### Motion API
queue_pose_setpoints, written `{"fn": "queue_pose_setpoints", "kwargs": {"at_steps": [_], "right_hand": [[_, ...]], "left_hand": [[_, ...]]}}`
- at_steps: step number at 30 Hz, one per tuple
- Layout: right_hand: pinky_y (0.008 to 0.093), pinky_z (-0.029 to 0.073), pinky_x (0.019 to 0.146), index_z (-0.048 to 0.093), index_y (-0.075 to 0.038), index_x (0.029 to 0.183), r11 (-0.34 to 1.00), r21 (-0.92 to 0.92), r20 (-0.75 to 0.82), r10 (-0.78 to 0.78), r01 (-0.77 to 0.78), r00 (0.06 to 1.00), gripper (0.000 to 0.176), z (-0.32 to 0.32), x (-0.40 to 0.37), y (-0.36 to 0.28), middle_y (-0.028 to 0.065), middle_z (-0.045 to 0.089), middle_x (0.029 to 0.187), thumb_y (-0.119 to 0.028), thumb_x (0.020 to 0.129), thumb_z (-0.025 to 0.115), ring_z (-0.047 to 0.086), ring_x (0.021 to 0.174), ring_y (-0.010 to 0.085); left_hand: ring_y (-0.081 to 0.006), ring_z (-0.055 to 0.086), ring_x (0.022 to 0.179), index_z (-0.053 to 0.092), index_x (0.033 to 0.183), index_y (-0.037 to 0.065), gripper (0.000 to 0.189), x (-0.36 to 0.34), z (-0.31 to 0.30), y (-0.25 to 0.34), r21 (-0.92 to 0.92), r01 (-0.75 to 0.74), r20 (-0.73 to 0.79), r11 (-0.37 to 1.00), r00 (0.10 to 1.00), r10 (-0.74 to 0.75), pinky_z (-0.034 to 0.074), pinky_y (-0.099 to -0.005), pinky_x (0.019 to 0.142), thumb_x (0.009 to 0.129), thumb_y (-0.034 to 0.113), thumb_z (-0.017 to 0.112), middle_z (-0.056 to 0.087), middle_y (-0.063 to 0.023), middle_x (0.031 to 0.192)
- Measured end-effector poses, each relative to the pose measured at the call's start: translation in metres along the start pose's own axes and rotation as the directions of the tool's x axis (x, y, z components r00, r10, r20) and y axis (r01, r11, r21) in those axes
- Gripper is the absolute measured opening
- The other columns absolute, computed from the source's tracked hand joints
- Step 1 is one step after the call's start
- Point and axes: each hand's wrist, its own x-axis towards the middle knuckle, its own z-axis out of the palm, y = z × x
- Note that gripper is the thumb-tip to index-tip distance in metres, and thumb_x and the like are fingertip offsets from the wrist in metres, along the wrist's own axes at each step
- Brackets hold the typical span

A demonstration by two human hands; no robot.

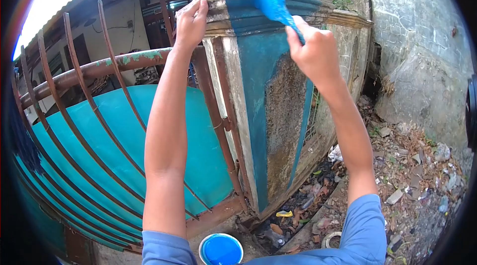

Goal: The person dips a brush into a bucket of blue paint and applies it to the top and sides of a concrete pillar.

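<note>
My right hand (314, 49) is wrapped round the handle of a blue paintbrush (271, 5). The brush's bristles lie against the moulded top of a concrete gate pillar (256, 76), where the edge is painted blue. Blue also covers the borders of the pillar's face, around a rough grey-brown panel (284, 111). On the pillar's upper left corner rests my left hand (191, 21), fingers stretched out over the bare, worn edge. Below, between my arms, stands an open tub of bright blue paint (221, 250).
A rusty barred gate (94, 69) with a turquoise sheet (126, 136) adjoins the pillar on the left. To the right, a ditch (303, 205) holds leaves and litter beside rubble-strewn ground (412, 175). A weathered wall (422, 36) rises behind.
</note>
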Motion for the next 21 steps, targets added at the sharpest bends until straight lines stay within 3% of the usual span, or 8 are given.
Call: {"fn": "queue_pose_setpoints", "kwargs": {"at_steps": [1,8,11,12,13,15,17,21], "right_hand": [[0.0432,0.051,0.055,0.065,-0.004,0.097,0.995,-0.074,0.046,0.068,-0.064,0.997,0.019,0.000,-0.002,0.009,0.0169,0.063,0.065,-0.021,0.089,0.058,0.064,0.061,0.0351],[0.0466,0.052,0.055,0.063,-0.005,0.091,0.923,-0.331,-0.011,0.202,-0.194,0.979,0.018,0.007,-0.017,0.096,0.0187,0.064,0.065,-0.022,0.089,0.057,0.065,0.061,0.0363],[0.0462,0.052,0.054,0.063,-0.003,0.090,0.899,-0.349,-0.005,0.282,-0.266,0.960,0.018,0.013,-0.021,0.103,0.0192,0.064,0.065,-0.020,0.090,0.056,0.065,0.060,0.0369],[0.0456,0.053,0.053,0.061,-0.001,0.087,0.913,-0.278,0.092,0.334,-0.298,0.938,0.019,0.013,-0.020,0.090,0.0191,0.064,0.065,-0.019,0.091,0.056,0.065,0.060,0.0364],[0.0456,0.053,0.053,0.061,-0.001,0.087,0.912,-0.278,0.089,0.337,-0.302,0.937,0.019,0.020,-0.023,0.081,0.0191,0.064,0.065,-0.019,0.091,0.056,0.065,0.060,0.0364],[0.0439,0.054,0.051,0.059,-0.001,0.087,0.957,-0.188,0.182,0.256,-0.222,0.950,0.020,0.034,-0.033,0.064,0.0181,0.064,0.064,-0.019,0.092,0.055,0.066,0.059,0.0351],[0.0409,0.050,0.050,0.063,0.004,0.099,0.985,-0.094,0.154,0.160,-0.147,0.975,0.025,0.035,-0.046,0.039,0.0202,0.061,0.062,-0.019,0.090,0.058,0.063,0.054,0.0350],[0.0412,0.048,0.049,0.063,0.002,0.106,0.997,0.076,0.103,0.014,-0.021,0.995,0.027,0.022,-0.071,0.006,0.0188,0.061,0.063,-0.016,0.087,0.063,0.061,0.054,0.0343]], "left_hand": [[-0.0286,0.051,0.125,0.058,0.125,0.004,0.036,0.000,0.000,0.000,0.008,-0.004,0.002,1.000,1.000,0.004,0.037,-0.0346,0.105,0.097,0.024,0.048,0.057,-0.0173,0.129],[-0.0281,0.050,0.126,0.058,0.127,0.007,0.037,-0.001,-0.001,0.000,0.004,0.037,0.040,0.999,0.999,-0.037,0.036,-0.0345,0.106,0.098,0.026,0.047,0.056,-0.0158,0.131],[-0.0278,0.048,0.128,0.057,0.128,0.007,0.038,-0.001,-0.001,0.001,0.001,0.049,0.044,0.999,0.998,-0.049,0.035,-0.0340,0.106,0.098,0.027,0.047,0.054,-0.0160,0.133],[-0.0278,0.048,0.128,0.056,0.129,0.007,0.038,-0.001,-0.002,0.002,-0.003,0.052,0.045,0.999,0.998,-0.052,0.035,-0.0338,0.106,0.098,0.026,0.047,0.054,-0.0162,0.133],[-0.0278,0.047,0.129,0.056,0.129,0.006,0.038,-0.001,-0.001,0.002,-0.009,0.056,0.047,0.998,0.997,-0.055,0.035,-0.0337,0.106,0.098,0.026,0.047,0.054,-0.0164,0.134],[-0.0277,0.048,0.128,0.056,0.129,0.007,0.038,-0.001,0.001,0.000,-0.003,0.028,0.035,1.000,0.999,-0.028,0.035,-0.0335,0.106,0.098,0.026,0.047,0.054,-0.0165,0.133],[-0.0276,0.049,0.127,0.056,0.129,0.007,0.037,-0.001,0.002,-0.002,-0.001,0.000,0.023,1.000,1.000,0.000,0.036,-0.0333,0.106,0.098,0.026,0.047,0.055,-0.0166,0.132],[-0.0261,0.051,0.125,0.056,0.130,0.009,0.038,-0.001,0.003,-0.007,-0.014,-0.021,0.001,1.000,1.000,0.021,0.038,-0.0327,0.104,0.099,0.028,0.047,0.055,-0.0149,0.132]]}}
